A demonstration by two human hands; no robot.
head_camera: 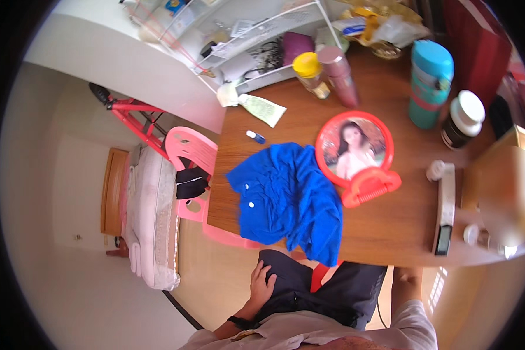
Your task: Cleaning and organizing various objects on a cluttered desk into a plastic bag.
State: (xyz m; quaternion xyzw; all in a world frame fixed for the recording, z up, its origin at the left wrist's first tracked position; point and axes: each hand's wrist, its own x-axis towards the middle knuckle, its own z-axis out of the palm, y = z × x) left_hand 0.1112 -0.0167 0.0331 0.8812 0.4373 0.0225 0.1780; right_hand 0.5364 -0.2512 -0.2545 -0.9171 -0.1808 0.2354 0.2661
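My left hand (262,282) rests on my dark-trousered thigh, fingers a little spread and holding nothing, a black band on its wrist. My right forearm (406,282) reaches to the table's near edge; the hand itself is out of view. Before me a crumpled blue cloth (288,197) with white buttons or dots lies on the wooden table (389,232), one part hanging over the front edge. Touching its upper right side is a round red-framed mirror or picture (354,146) showing a printed figure, its red handle or stand (372,188) towards me.
A blue-capped vial (256,137), a squeeze tube (263,109), a yellow-lidded jar (308,72), a pink bottle (339,76), a teal flask (431,87) and a white-lidded bottle (463,118) stand or lie behind. Left are a white rack (262,37) and a pink plastic chair (190,146).
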